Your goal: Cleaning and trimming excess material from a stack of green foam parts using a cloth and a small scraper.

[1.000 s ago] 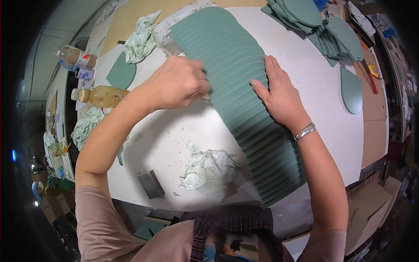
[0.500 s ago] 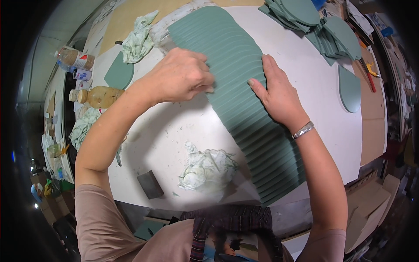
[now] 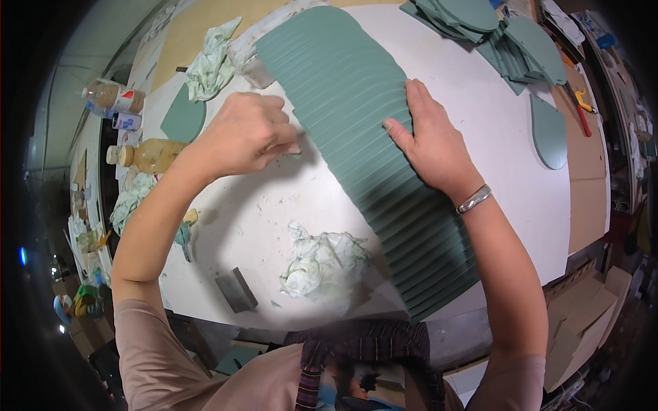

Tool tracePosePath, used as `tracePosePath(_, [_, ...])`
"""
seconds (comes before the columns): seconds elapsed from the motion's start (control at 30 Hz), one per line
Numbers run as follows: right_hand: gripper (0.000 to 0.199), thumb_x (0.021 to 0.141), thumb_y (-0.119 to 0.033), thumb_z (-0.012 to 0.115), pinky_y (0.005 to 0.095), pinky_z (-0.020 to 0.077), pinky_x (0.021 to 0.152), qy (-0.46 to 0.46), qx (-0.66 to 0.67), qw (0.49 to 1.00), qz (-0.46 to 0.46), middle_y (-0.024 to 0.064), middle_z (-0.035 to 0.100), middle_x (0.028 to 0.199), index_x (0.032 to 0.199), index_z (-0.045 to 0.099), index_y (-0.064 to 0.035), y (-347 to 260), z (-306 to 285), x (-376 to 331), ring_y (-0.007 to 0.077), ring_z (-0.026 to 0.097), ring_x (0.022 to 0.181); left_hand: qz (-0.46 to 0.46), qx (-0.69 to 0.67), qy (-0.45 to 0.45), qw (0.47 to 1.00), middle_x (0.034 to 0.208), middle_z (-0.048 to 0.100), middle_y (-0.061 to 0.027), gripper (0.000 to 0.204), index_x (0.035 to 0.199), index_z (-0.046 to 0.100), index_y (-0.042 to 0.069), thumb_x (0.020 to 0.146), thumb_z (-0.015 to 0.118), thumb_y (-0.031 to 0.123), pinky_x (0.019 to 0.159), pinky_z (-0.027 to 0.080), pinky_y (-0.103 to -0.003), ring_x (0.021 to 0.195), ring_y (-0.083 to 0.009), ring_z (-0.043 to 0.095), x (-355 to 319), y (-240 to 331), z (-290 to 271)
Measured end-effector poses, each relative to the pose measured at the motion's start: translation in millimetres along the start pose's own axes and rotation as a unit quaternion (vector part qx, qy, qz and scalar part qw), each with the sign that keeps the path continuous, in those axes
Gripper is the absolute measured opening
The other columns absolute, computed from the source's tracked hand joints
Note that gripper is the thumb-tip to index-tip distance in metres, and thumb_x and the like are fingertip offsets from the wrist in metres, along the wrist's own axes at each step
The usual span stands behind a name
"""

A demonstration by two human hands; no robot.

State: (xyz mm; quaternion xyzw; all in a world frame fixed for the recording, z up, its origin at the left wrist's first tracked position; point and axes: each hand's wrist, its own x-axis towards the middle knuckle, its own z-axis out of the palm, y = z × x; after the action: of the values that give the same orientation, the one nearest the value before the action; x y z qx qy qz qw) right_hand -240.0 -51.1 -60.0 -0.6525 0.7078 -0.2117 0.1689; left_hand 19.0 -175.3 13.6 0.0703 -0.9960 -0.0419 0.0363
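Note:
A long row of overlapping green flat pieces (image 3: 343, 89) with rounded ends lies fanned out across the white table, running from the far middle to the near right. My right hand (image 3: 439, 140) rests on its right edge, fingers stretched out and thumb apart. To the left of the row, my left hand (image 3: 250, 133) is closed above the table, apart from the pieces. A small pale bit shows at its fingertips, too hidden to name. A crumpled, green-stained white cloth (image 3: 325, 264) lies near the table's front edge, with a dark grey block (image 3: 236, 290) left of it.
More green pieces are stacked at the far right (image 3: 528, 55), and a single one (image 3: 548, 133) lies nearer. On the left stand a bottle of yellowish liquid (image 3: 154, 156), a small can (image 3: 127, 121) and another rag (image 3: 214, 60). Red-handled pliers (image 3: 579, 113) lie at the right edge.
My left hand has moved left, away from the edge of the green row, still closed. My right hand stays on the row. The view has shifted slightly.

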Motion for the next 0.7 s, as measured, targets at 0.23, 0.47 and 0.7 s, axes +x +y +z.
tracePosePath(0.23, [0.074, 0.097, -0.044, 0.055, 0.0463, 0.0428, 0.107, -0.007, 0.0, 1.0, 0.0, 0.0249, 0.036, 0.154, 0.148, 0.033, 0.0048, 0, 2, 2, 0.039, 0.041, 0.138, -0.014, -0.016, 0.088, 0.996, 0.062, 0.054, -0.0028, 0.016, 0.07, 0.064, 0.009, 0.071, 0.079, 0.014, 0.052, 0.042, -0.039, 0.064, -0.0244, 0.053, 17, 5, 11])
tracePosePath(0.47, [0.074, 0.097, -0.044, 0.054, 0.0459, 0.0428, 0.108, -0.015, 0.0, 1.0, 0.009, 0.0245, 0.035, 0.155, 0.149, 0.033, 0.0047, 0, 0, 1, 0.0386, 0.041, 0.138, -0.008, -0.012, 0.068, 0.998, 0.062, 0.055, -0.0024, 0.017, 0.069, 0.062, 0.008, 0.071, 0.078, 0.014, 0.053, 0.043, -0.039, 0.065, -0.0242, 0.054, 20, 3, 12])
tracePosePath(0.7, [0.074, 0.097, -0.043, 0.055, 0.0452, 0.043, 0.108, -0.011, -0.003, 1.0, 0.009, 0.0244, 0.036, 0.154, 0.149, 0.032, 0.0051, 0, -1, 1, 0.0383, 0.041, 0.138, 0.01, -0.015, 0.034, 0.999, 0.063, 0.056, -0.0028, 0.019, 0.067, 0.062, 0.008, 0.072, 0.077, 0.017, 0.053, 0.043, -0.04, 0.067, -0.0243, 0.054, 25, 1, 5])
